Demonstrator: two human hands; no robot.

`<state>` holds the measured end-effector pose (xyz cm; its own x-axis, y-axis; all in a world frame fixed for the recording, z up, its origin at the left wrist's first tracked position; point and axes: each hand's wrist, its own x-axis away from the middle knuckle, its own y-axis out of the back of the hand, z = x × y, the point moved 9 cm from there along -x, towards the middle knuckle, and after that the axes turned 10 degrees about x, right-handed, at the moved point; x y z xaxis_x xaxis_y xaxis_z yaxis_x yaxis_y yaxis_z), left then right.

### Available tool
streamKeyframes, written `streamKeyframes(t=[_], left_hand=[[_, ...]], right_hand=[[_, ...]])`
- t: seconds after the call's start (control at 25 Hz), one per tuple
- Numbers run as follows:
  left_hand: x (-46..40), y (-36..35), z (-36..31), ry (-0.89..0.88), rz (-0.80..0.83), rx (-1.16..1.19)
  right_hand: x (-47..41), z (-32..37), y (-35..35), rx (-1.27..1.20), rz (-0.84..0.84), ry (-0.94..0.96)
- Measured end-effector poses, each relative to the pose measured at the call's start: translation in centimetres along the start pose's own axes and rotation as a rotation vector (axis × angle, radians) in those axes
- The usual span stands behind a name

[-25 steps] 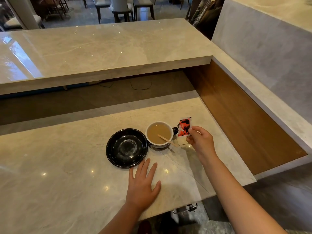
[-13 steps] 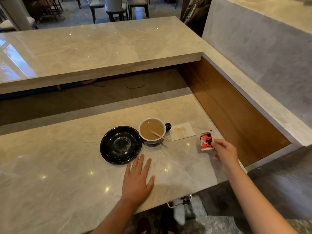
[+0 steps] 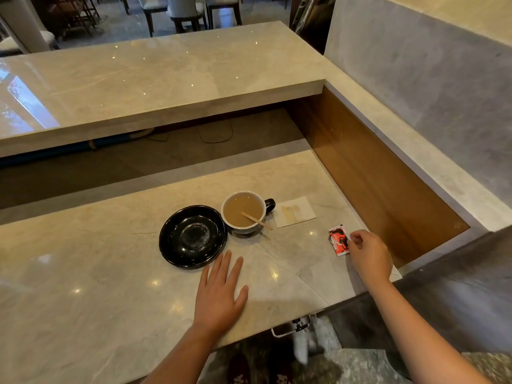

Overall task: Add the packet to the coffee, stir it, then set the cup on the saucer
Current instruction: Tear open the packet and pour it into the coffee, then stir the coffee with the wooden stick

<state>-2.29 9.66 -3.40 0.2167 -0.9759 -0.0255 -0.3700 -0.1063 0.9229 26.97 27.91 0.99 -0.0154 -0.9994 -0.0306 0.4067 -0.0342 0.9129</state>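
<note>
Behind glossy marble counter [image 3: 83, 286], raised ledge [image 3: 155, 87], dining chairs [image 3: 182, 9].

1. Lighting was soft and even, moderately dim indoors.
2. Small ceiling-light specks glinted on the upper counter [image 3: 155, 76] and lower counter [image 3: 83, 286].
3. A window reflection glared at nine o'clock.
4. Straight edges bowed near the borders.
5. The floor at five o'clock was smeared.
</note>
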Motion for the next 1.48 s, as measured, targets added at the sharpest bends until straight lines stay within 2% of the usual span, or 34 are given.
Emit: streamKeyframes(t=[0.2, 0.32, 0.48, 0.64, 0.76, 0.88, 1.04, 1.24, 1.4, 1.48], left_hand=[[0.1, 0.0, 0.0, 0.0, 0.001, 0.013], [0.0, 0.0, 0.0, -0.001, 0.0, 0.018], [0.0, 0.1, 0.0, 0.002, 0.011, 0.02], [0.0, 0.3, 0.1, 0.003, 0.006, 0.006], [0.0, 0.2, 0.0, -0.001, 0.01, 0.01], [-0.1, 0.4, 0.0, -0.016, 0.001, 0.035], [0.0, 0.5, -0.1, -0.032, -0.018, 0.067], [-0.1, 0.6, -0.1, -0.023, -0.024, 0.085], [-0.1, 0.6, -0.1, -0.015, -0.025, 0.084], [-0.1, 0.6, -0.1, -0.013, -0.022, 0.086]], right_hand=[[3.0, 4.2, -0.2, 0.263, -0.097, 0.466], [3.8, 4.1, -1.4, 0.305, -0.037, 0.499], [4.3, 5.7, -0.6, 0.274, -0.081, 0.51], [5.6, 12.5, 0.9, 0.093, -0.124, 0.642], [6.4, 17.6, 0.0, 0.163, -0.09, 0.784], [5.8, 19.8, -1.7, 0.145, -0.006, 0.786], [5.3, 21.0, -1.3, -0.037, -0.059, 0.784], [3.0, 21.9, -0.7, -0.39, 0.038, 0.583], [1.3, 22.8, -1.5, -0.484, 0.159, 0.476], [0.7, 23.4, -1.6, -0.477, 0.197, 0.495]])
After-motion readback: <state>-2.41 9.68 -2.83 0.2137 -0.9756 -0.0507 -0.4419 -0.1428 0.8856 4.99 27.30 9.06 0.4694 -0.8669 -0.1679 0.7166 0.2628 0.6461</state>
